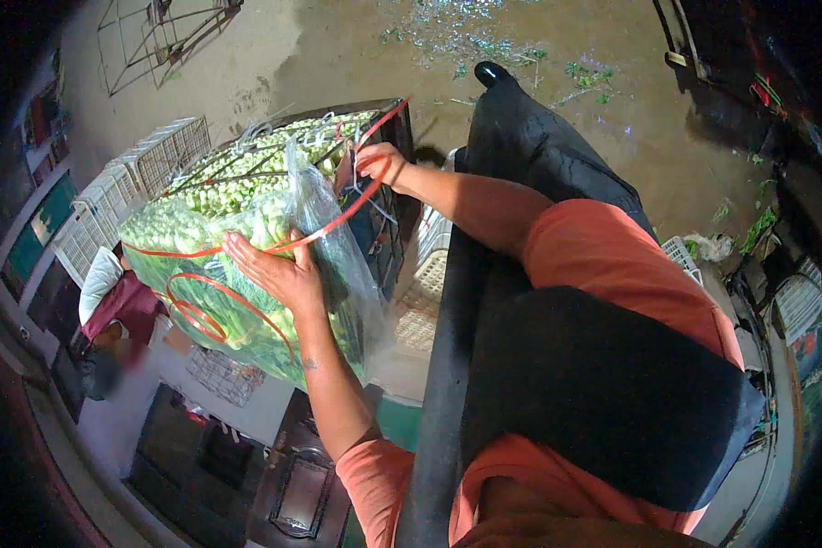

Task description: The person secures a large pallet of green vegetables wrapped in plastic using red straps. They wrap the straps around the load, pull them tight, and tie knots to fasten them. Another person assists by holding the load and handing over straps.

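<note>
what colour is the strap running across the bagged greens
Red; the strap shows best in the head view.

The ribbon [342, 217] is red, the vegetables [219, 196] pale to deep green, the apron [584, 374] black.

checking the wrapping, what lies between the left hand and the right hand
In the head view, a red strap spans the stretch between the left hand and the right hand; clear plastic also lies there.

Coral-orange shirt [543, 464] with short sleeves [603, 247]; long black apron [603, 384]; small dark mark [310, 363] on left forearm [329, 393].
</note>
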Motion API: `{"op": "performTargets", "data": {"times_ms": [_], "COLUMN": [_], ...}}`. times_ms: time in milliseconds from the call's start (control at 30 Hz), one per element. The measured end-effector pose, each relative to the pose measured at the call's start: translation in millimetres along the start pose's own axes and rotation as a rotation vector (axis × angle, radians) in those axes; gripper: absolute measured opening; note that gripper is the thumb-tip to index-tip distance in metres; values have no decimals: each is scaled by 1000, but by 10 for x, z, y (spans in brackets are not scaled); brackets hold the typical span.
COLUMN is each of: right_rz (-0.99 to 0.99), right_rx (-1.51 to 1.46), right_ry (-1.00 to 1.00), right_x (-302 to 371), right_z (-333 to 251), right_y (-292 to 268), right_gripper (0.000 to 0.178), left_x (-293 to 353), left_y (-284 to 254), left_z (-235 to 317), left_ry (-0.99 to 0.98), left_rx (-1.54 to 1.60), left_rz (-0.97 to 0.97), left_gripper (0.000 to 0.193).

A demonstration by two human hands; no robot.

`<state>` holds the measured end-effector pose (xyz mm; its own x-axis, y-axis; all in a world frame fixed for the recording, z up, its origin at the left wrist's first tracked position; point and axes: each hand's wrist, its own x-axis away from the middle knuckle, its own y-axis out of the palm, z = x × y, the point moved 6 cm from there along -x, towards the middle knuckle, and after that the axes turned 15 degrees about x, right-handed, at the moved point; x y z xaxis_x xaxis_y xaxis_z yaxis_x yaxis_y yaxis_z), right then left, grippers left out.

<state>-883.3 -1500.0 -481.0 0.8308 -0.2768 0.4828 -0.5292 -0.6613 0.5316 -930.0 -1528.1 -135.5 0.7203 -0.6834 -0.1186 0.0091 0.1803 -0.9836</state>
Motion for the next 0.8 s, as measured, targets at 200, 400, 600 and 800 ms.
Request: {"op": "performTargets", "data": {"times_ms": [200,400,600,800], "right_rz": [-223,-523,-293,-150], "right_rx": [-244,-162,-340,-34], "right_ry": [754,335,597,410], "right_x": [217,21,269,-22], "right_z": [2,-78,-84,-181], "right_y": [47,-15,216,115], "right_gripper": [18,18,10,18], "left_x": [26,7,44,-4], "left_y": [0,23,-5,10], "left_z": [-20,-3,-34,-14], "left_ry": [3,-17,-22,-8], "left_rx": [3,11,-20,-10], "left_rz": [9,17,21,15], "left_gripper": [90,89,91,90]}}
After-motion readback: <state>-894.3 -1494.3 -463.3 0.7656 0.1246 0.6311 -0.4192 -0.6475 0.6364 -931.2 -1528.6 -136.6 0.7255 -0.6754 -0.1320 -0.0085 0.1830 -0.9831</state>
